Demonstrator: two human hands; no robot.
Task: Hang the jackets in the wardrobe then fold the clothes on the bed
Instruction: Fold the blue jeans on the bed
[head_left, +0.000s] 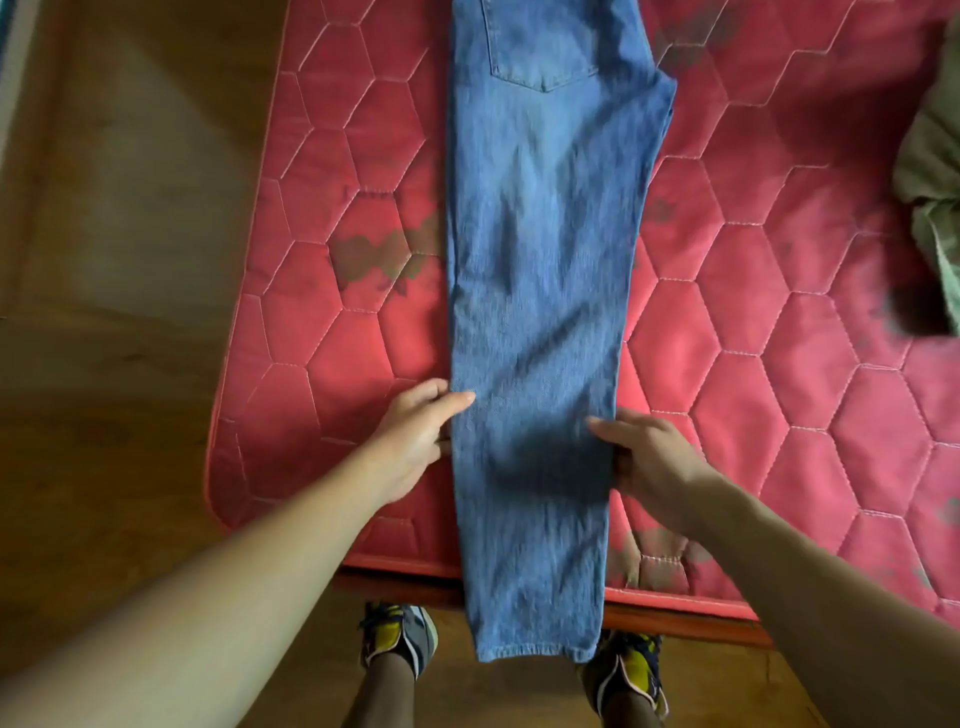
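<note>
I see blue jeans (540, 270), folded lengthwise leg on leg, lying flat on the bed's red quilted mattress (779, 338), with the hems hanging over its near edge. My left hand (415, 436) pinches the denim's left edge, thumb on top. My right hand (649, 462) grips the right edge the same way. A green garment (935, 182) lies well apart, far right. Below, shoes (400, 636) stand on the wooden floor (130, 260).

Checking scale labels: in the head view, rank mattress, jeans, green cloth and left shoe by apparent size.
1. mattress
2. jeans
3. green cloth, cut off by the frame edge, so judged on its visible part only
4. left shoe
</note>
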